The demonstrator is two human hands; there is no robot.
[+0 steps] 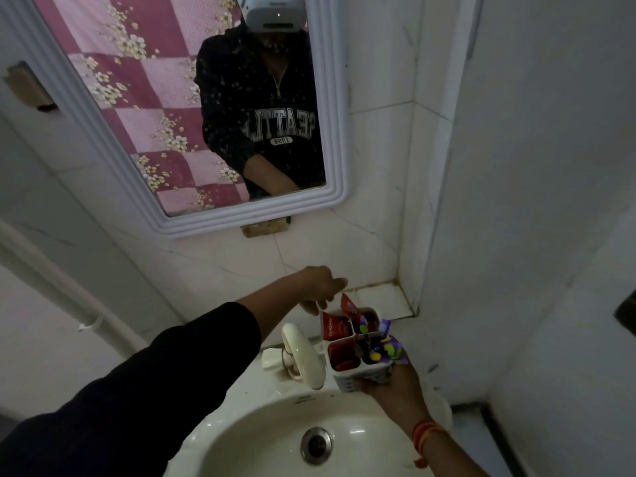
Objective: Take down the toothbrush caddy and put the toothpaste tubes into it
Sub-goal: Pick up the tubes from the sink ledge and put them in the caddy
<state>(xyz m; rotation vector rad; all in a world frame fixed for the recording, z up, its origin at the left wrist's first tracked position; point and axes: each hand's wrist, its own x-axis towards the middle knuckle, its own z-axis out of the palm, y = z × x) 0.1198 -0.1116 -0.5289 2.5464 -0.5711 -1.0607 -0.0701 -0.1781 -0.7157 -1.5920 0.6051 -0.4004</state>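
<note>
Right hand [389, 380] grips caddy [359, 352] from below, just right of tap [303, 352]; red toothpaste tubes [339, 327] already inside; left hand [321, 287] hovers above them, fingers loosely curled, nothing visibly held — keep caddy level; push tubes deep.

You face a dim bathroom corner lined with white marbled wall tiles [375, 160]. A mirror [192, 108] in a ribbed white frame hangs tilted on the wall ahead of you, reflecting a pink checked floral cloth [137, 98]. Below it sits a white basin [261, 438] with a metal drain [316, 445] and a cream tap [303, 356]. A white pipe [51, 284] runs down the left wall.
</note>
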